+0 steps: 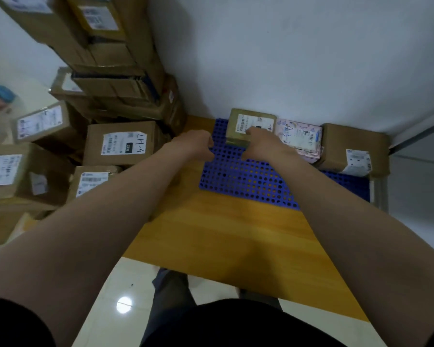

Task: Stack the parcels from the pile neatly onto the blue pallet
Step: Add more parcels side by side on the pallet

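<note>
A blue perforated pallet (pixel 238 175) lies on a wooden table against the white wall. Three parcels stand in a row along its back edge: a small brown parcel (pixel 251 121) with a white label, a pink patterned parcel (pixel 300 136) and a larger brown box (pixel 353 149) at the right. My right hand (pixel 263 144) rests on the small brown parcel's front and top, fingers on its label. Just left of that parcel, my left hand (pixel 197 144) hovers over the pallet's left edge, fingers curled with nothing in them. The pile of brown parcels (pixel 120 144) stands to the left.
The parcel pile rises high at the left against the wall, with a labelled box (pixel 39 122) and others lower down. The wooden table (pixel 218 234) extends toward me in front of the pallet. White tiled floor (pixel 120 291) lies below, with my legs visible.
</note>
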